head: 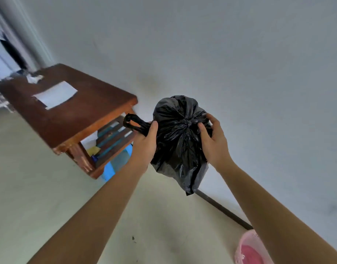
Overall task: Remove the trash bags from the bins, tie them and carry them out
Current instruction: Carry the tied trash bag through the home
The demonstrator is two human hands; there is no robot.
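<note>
A black trash bag (180, 141) hangs in the air in front of me, its top gathered into a knot at the centre. My left hand (145, 145) grips one black handle loop that sticks out to the left of the bag. My right hand (213, 140) holds the bag's right side, with its fingers curled into the plastic beside the knot. A pink bin (250, 248) stands on the floor at the lower right, partly behind my right forearm.
A brown wooden table (91, 103) with a white sheet of paper (55, 94) stands to the left, with books and a blue object on its lower shelf. A pale wall fills the right and top. Beige floor lies below.
</note>
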